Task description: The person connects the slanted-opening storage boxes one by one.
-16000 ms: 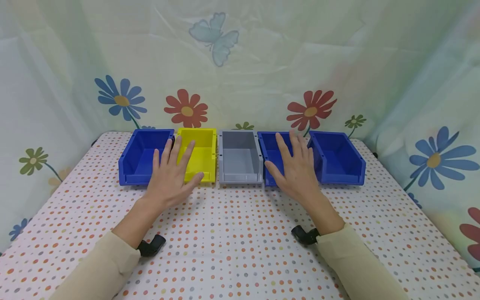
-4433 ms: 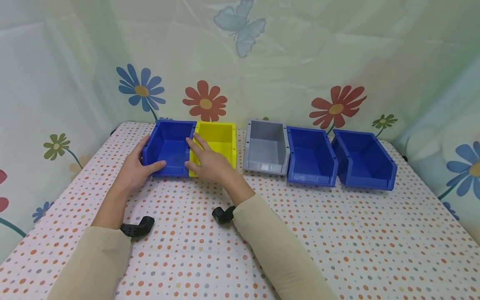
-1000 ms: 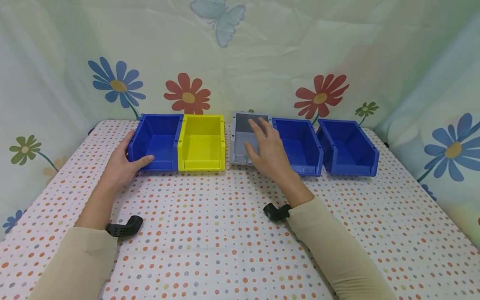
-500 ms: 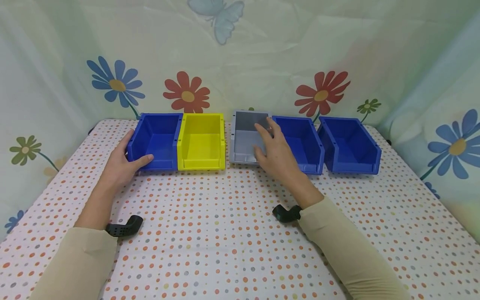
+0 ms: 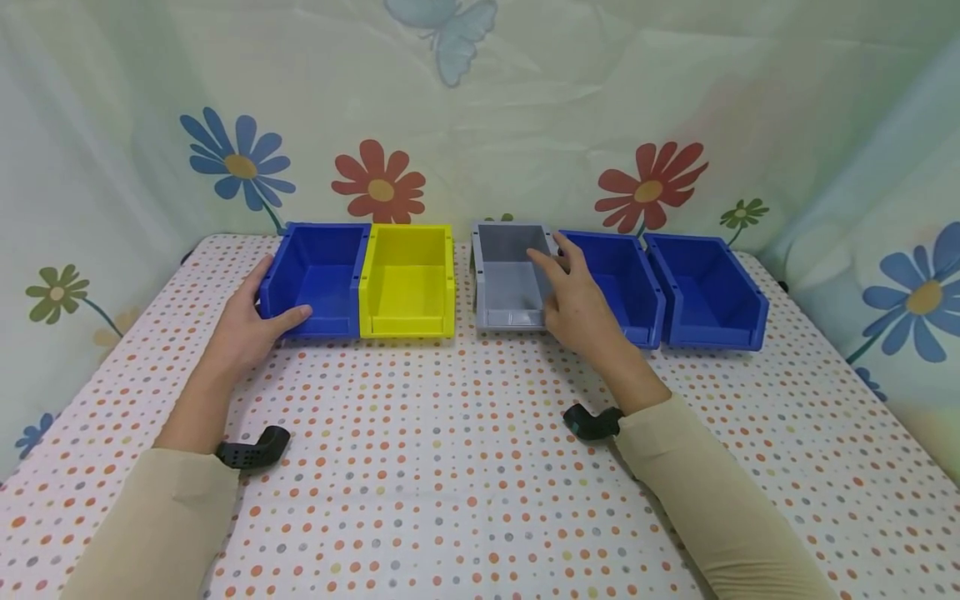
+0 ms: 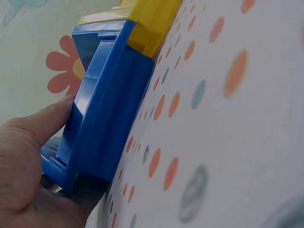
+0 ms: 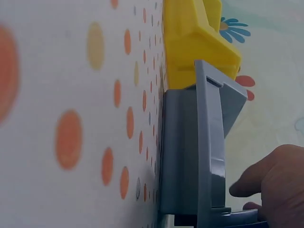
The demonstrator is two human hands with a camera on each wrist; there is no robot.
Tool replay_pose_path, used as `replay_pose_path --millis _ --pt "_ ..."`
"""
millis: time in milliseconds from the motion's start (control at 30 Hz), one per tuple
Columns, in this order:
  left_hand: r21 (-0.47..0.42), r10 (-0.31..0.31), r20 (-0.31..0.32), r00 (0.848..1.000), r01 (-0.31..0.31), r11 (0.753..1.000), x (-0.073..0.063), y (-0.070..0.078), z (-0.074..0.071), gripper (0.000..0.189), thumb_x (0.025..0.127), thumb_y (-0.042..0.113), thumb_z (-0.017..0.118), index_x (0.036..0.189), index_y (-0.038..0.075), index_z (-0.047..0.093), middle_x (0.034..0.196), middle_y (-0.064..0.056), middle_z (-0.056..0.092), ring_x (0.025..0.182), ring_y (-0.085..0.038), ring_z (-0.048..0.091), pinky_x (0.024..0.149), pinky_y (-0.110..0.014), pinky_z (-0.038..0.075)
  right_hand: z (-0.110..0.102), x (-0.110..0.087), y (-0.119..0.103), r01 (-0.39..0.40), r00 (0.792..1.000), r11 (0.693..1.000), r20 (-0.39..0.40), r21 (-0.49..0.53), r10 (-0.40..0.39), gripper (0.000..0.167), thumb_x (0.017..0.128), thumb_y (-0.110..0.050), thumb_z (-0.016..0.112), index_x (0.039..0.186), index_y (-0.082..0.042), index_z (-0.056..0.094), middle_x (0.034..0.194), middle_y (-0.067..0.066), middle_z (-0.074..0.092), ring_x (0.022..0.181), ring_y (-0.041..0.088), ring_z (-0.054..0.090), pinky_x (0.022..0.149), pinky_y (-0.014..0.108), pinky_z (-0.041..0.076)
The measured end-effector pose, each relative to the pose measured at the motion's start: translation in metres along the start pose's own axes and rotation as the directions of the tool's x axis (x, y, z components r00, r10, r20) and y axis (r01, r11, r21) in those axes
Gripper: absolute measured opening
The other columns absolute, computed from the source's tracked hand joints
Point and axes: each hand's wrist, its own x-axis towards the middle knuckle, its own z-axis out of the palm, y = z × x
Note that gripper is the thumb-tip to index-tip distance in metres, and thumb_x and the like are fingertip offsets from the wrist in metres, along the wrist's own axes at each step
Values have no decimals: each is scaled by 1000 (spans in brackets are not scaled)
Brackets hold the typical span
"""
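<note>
My left hand (image 5: 243, 329) grips the left wall of a blue storage bin (image 5: 322, 283), thumb over its front and fingers along the outside. In the left wrist view that thumb (image 6: 52, 118) lies against the front lip. A yellow bin (image 5: 408, 287) stands right against this blue one. My right hand (image 5: 588, 321) holds the right wall of a grey bin (image 5: 510, 287); thumb and index finger are on the inner side, while the other fingers are mostly hidden. The right wrist view shows the thumb (image 7: 249, 183) above the grey bin's front.
Two more blue bins, a nearer one (image 5: 607, 267) and an outer one (image 5: 705, 292), stand to the right of the grey bin. A narrow gap separates yellow from grey. The dotted tablecloth (image 5: 420, 467) spreads in front, and a flowered curtain (image 5: 510, 125) hangs behind.
In the last second the right hand moves rightward to the grey bin's right wall. The grey bin turns straighter and shifts slightly right, widening its gap from the yellow one. The left hand stays.
</note>
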Motion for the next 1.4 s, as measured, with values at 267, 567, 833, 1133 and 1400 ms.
replay_pose_path --millis 267,567,833,1133,1400 --pt "5 -4 -5 1000 4 1000 1 0 -1 100 99 43 69 167 33 -4 175 -17 4 157 -51 13 121 -72 23 -3 3 -5 -35 999 996 -6 -81 35 55 100 -5 60 153 -2 47 162 28 31 137 44 49 92 56 56" --pt "11 -4 9 1000 4 1000 2 -1 2 101 98 45 69 167 32 -4 175 -17 4 157 -51 13 121 -71 24 -3 18 -12 -76 997 943 -12 -323 77 36 98 1 55 131 6 66 129 27 65 118 45 61 100 54 56" --pt "23 0 -2 1000 0 1000 2 0 -1 101 98 45 69 167 32 -4 175 -17 5 157 -51 14 121 -71 25 -4 21 -18 -115 989 949 -123 -292 82 28 96 7 55 118 9 71 113 29 71 100 47 65 86 54 58" --pt "17 1 -9 1000 -1 1000 1 0 -1 101 98 43 70 168 31 -3 175 -16 5 157 -50 12 122 -72 22 -14 19 -33 -186 982 961 3 -204 191 42 95 0 60 136 9 61 127 33 66 111 50 65 95 59 56" --pt "21 -5 -8 1000 5 1000 1 0 -1 102 98 44 70 167 32 -4 175 -16 4 158 -50 12 122 -72 21 -22 19 -41 -297 942 954 147 -43 301 60 95 -1 57 153 2 45 151 33 47 133 51 51 104 63 49"
